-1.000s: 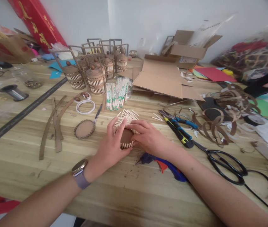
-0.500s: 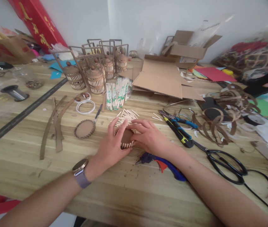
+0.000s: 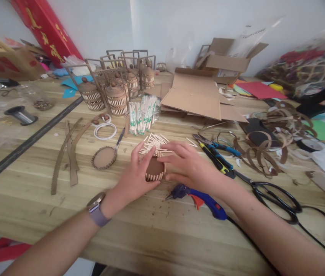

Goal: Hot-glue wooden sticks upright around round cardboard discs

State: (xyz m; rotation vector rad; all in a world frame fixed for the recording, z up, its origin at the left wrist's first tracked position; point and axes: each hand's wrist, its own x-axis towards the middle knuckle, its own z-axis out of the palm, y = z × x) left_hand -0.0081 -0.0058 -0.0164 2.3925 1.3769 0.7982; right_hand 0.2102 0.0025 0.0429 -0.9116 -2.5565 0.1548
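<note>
A small round cardboard base [image 3: 155, 167] with short wooden sticks standing around its rim lies on the table between my hands. My left hand [image 3: 133, 176] grips it from the left, thumb at the near rim and fingers along the far side. At its right edge is my right hand [image 3: 191, 165], thumb and fingers spread apart; whether a fingertip touches the rim I cannot tell. Just beyond lies a pile of short wooden sticks [image 3: 159, 141]. A blue glue gun [image 3: 208, 201] with an orange trigger rests beneath my right forearm.
A second cardboard disc [image 3: 104, 158] with a corrugated rim lies left. To the right are a utility knife [image 3: 215, 157], pliers [image 3: 225, 148] and black scissors [image 3: 277, 197]. Small lidded baskets [image 3: 116, 99] with tall handles stand behind, near a flattened cardboard box [image 3: 193, 94].
My right hand has opened and drawn slightly right, off the rim, uncovering more of the base and the glue gun. My left hand keeps its hold.
</note>
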